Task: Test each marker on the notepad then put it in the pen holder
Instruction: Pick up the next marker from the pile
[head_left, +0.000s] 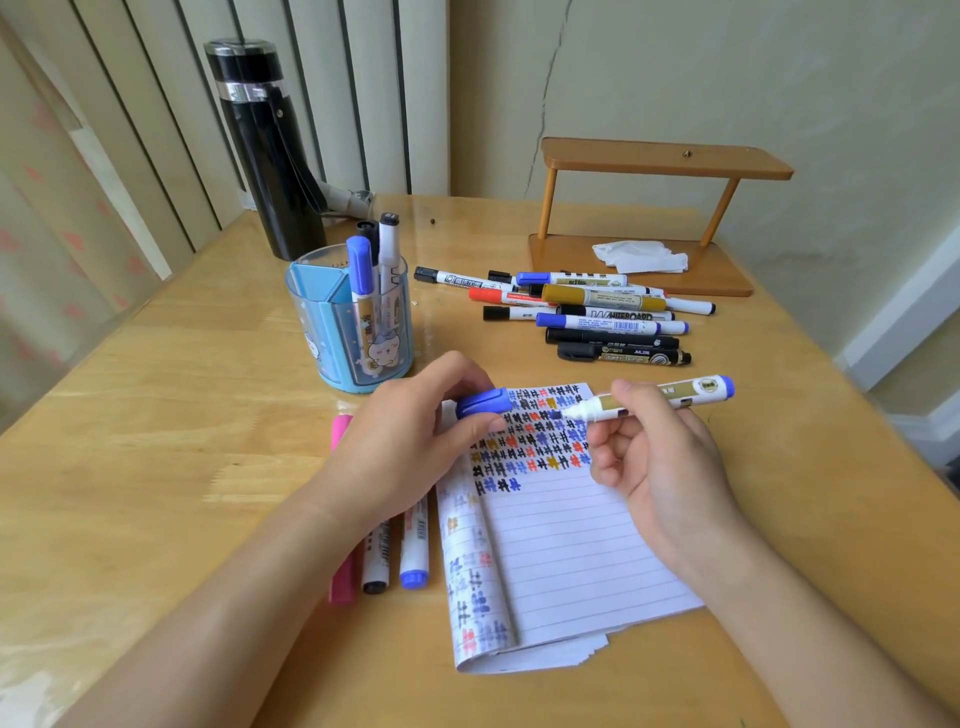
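My right hand (660, 457) grips an uncapped blue marker (670, 397), its tip pointing left just above the lined notepad (566, 545). Between thumb and fingers my left hand (410, 441) pinches the marker's blue cap (483, 402), a short gap from the tip. Rows of coloured test marks fill the top of the notepad page. The blue pen holder (337, 332) stands behind my left hand with three markers upright in it. A pile of several markers (587, 312) lies on the table beyond the notepad.
A pink marker (343, 577) and two white markers (400, 556) lie left of the notepad, partly under my left wrist. A black flask (265, 150) stands at the back left. At the back right a wooden stand (644, 218) holds a crumpled tissue (639, 257).
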